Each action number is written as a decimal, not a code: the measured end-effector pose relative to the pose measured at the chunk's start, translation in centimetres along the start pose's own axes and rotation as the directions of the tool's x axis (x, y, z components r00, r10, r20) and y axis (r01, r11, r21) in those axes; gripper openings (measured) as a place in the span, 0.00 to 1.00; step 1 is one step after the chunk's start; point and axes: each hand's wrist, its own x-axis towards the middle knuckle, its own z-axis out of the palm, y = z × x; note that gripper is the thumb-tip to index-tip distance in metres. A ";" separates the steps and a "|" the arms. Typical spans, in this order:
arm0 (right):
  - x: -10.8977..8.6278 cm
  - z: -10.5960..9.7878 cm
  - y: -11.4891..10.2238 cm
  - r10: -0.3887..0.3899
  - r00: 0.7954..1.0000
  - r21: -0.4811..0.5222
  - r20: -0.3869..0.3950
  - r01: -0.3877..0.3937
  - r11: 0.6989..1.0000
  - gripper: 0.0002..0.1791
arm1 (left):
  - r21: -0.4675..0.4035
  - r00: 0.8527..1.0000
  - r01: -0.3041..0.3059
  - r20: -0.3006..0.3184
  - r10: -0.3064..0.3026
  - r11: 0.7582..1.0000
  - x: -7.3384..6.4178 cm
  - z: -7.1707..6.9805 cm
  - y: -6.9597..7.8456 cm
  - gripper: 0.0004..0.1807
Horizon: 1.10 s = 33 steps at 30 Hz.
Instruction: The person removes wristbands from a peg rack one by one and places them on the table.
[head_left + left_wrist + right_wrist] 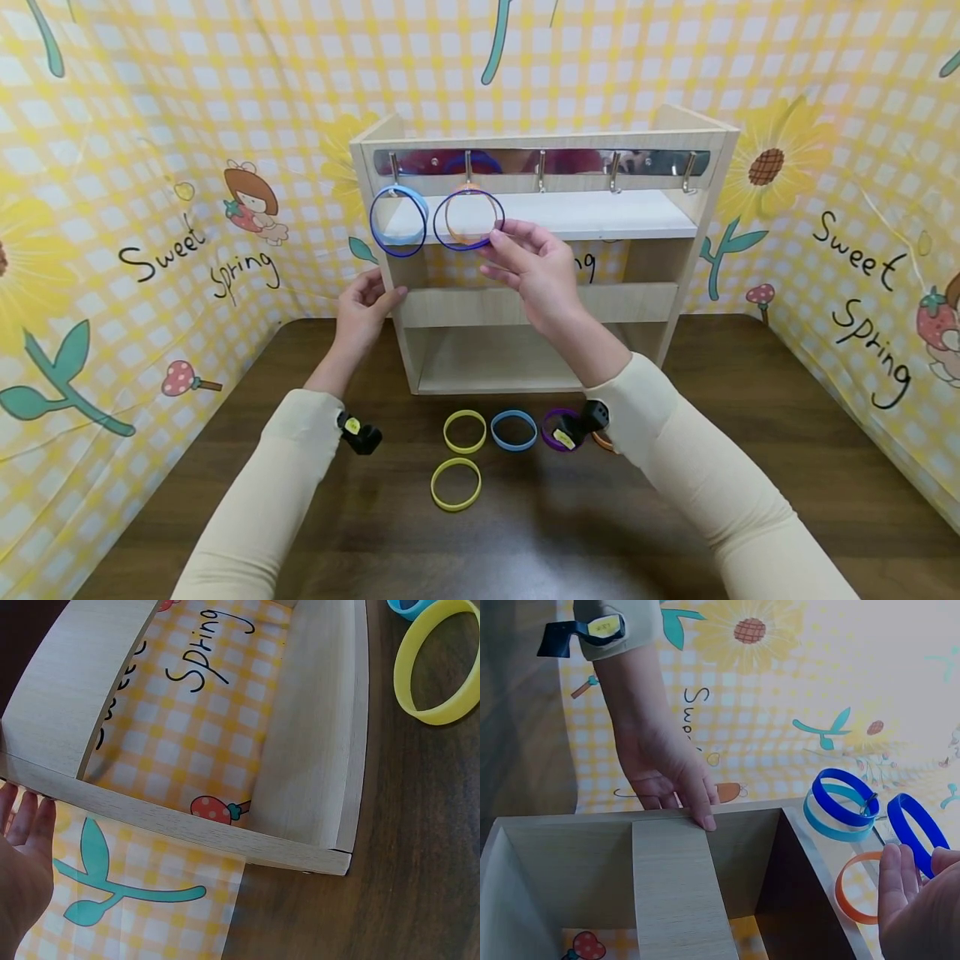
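Observation:
A dark blue silicone wristband (437, 232) is pinched between the thumb and fingers of my right hand (542, 271). It is at the second hook from the left, in front of a hanging orange wristband (841, 889); whether it sits on the hook I cannot tell. On the leftmost hook hang a light blue wristband (817, 825) and another dark blue wristband (832, 775). My left hand (362, 312) holds the left side panel of the wooden shelf (538, 307), thumb over its front edge and fingers against its outer face.
Three more hooks (540, 172) on the metal strip carry no bands. On the brown table before the shelf lie two yellow wristbands (433, 493), a light blue wristband (513, 448) and a purple wristband (547, 440). An orange wristband (602, 443) is partly hidden behind my right sleeve.

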 end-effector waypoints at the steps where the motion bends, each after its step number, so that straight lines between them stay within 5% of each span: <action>1: -0.2 -0.1 0.0 0.002 1.000 -0.010 0.008 -0.002 1.000 0.10 | 0.002 1.000 0.002 -0.002 -0.002 1.000 0.0 0.0 0.0 0.16; 19: -4.0 -4.5 2.1 0.132 0.985 -0.200 0.108 -0.108 0.974 0.16 | 0.003 1.000 0.010 0.004 -0.010 1.000 0.2 0.0 0.0 0.18; 33: -7.1 -8.8 5.2 0.280 0.950 -0.290 0.135 -0.233 0.928 0.14 | 0.022 1.000 0.002 -0.001 -0.002 1.000 0.1 0.0 0.0 0.18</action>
